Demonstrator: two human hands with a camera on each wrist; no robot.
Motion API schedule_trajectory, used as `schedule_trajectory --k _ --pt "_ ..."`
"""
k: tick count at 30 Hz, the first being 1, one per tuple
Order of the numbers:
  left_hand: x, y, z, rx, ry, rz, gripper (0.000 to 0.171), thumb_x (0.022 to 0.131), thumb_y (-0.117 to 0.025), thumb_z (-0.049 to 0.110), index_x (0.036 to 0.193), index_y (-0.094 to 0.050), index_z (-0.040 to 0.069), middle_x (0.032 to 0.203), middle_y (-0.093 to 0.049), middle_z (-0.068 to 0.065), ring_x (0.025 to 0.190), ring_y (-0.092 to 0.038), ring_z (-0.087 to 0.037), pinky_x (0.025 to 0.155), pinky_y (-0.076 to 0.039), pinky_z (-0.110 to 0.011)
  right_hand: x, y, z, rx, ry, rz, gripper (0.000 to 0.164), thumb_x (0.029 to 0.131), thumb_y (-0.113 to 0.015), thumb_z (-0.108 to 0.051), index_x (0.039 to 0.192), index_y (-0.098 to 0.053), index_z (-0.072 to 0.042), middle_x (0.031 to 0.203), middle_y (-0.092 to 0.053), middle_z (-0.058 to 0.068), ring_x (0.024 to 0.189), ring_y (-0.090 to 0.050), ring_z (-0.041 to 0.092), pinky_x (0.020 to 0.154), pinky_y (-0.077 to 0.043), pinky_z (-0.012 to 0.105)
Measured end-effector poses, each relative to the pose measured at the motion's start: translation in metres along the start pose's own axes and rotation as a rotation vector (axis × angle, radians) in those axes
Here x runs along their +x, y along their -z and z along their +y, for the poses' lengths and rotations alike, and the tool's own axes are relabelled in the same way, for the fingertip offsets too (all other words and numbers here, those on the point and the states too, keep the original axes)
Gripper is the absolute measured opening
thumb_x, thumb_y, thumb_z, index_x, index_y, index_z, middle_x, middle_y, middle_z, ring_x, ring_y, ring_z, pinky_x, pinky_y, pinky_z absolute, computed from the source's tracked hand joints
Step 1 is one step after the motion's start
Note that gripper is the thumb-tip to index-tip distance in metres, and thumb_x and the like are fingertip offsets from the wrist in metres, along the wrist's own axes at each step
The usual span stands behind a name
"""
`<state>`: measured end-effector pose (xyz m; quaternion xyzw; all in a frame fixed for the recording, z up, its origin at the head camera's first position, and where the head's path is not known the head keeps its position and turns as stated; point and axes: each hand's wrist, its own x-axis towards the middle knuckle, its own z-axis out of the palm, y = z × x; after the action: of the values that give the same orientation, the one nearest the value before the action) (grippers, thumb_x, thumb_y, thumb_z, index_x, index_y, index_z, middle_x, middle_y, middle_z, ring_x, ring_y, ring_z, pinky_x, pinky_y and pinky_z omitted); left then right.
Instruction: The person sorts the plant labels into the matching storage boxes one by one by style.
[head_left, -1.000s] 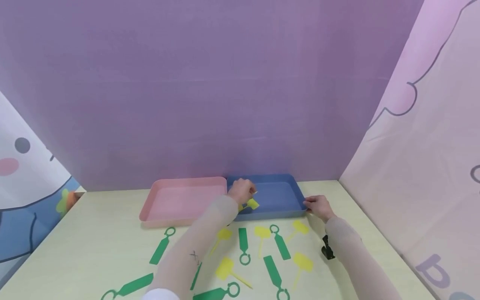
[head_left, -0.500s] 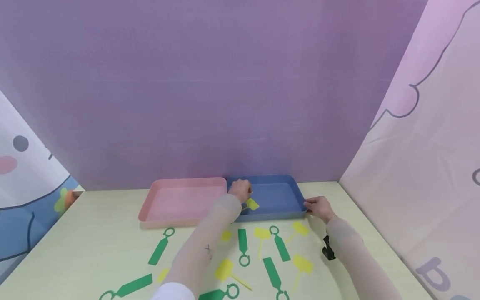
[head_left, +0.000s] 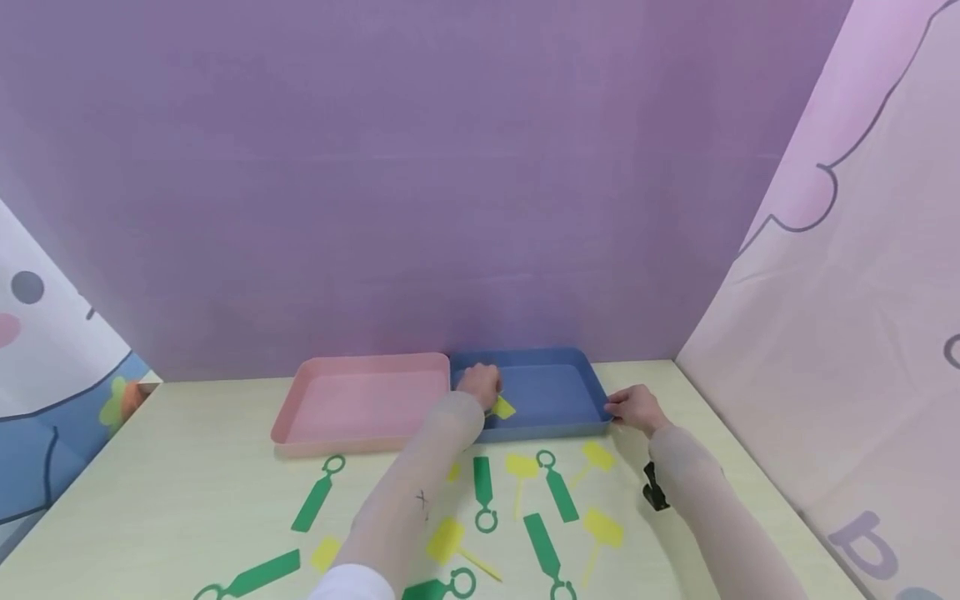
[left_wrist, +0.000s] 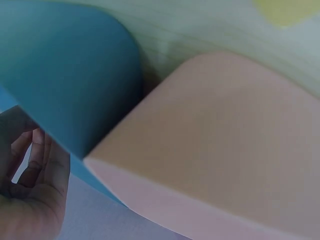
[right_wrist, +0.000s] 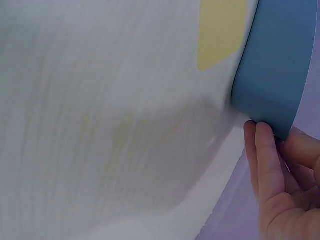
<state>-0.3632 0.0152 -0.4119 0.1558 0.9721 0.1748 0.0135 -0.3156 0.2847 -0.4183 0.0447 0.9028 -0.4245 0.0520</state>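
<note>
My left hand point(head_left: 478, 386) reaches over the near left corner of the blue tray point(head_left: 558, 387). Beside its fingers, a yellow plant label point(head_left: 503, 407) shows over the tray floor. In the left wrist view, the curled fingers point(left_wrist: 52, 167) of this hand are partly behind the blue wall, and I cannot tell whether they grip a label. At the tray's near right corner my right hand point(head_left: 637, 408) pinches the rim, thumb on one side and straight fingers point(right_wrist: 269, 157) on the other.
A pink tray point(head_left: 375, 400) adjoins the blue one on the left. In front lie several yellow T-shaped labels point(head_left: 602, 527) and several green ring-ended tags point(head_left: 543, 546). A small black object point(head_left: 655, 487) sits by the right forearm. A purple backdrop point(head_left: 420, 208) rises behind the trays.
The left hand has shifted slightly left and down over the blue tray, covering more of the yellow label. My right hand keeps its hold on the tray corner.
</note>
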Motion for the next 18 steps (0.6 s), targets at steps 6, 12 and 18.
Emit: schedule_trajectory --k 6,12,18 --pt "-0.0021 -0.0009 -0.0020 0.020 0.003 0.001 0.019 0.082 -0.063 0.000 0.098 -0.070 0.007 0.095 -0.069 -0.008 0.086 -0.064 -0.024 0.075 -0.053 -0.032 -0.0005 -0.0029 0.0007 0.005 -0.016 -0.004 0.033 0.088 -0.055 -0.001 0.115 -0.053 0.018 0.112 -0.057 0.032 0.089 -0.065 0.032 0.072 -0.055 0.031" --pt "-0.0008 0.0014 -0.0005 0.017 0.010 -0.009 0.021 0.083 -0.062 0.001 0.102 -0.070 0.007 0.098 -0.068 -0.008 0.089 -0.064 -0.023 0.076 -0.053 -0.032 0.0012 -0.0016 0.0029 0.009 -0.005 0.001 0.033 0.088 -0.055 -0.001 0.115 -0.053 0.017 0.112 -0.057 0.032 0.087 -0.066 0.031 0.071 -0.055 0.032" --pt "-0.0005 0.0055 -0.0013 0.034 0.011 -0.050 0.022 0.082 -0.065 0.005 0.104 -0.069 0.008 0.101 -0.068 -0.007 0.092 -0.063 -0.023 0.077 -0.053 -0.032 0.0036 -0.0010 0.0057 0.032 -0.012 0.002 0.033 0.088 -0.055 -0.002 0.114 -0.053 0.017 0.113 -0.057 0.032 0.085 -0.066 0.029 0.072 -0.055 0.032"
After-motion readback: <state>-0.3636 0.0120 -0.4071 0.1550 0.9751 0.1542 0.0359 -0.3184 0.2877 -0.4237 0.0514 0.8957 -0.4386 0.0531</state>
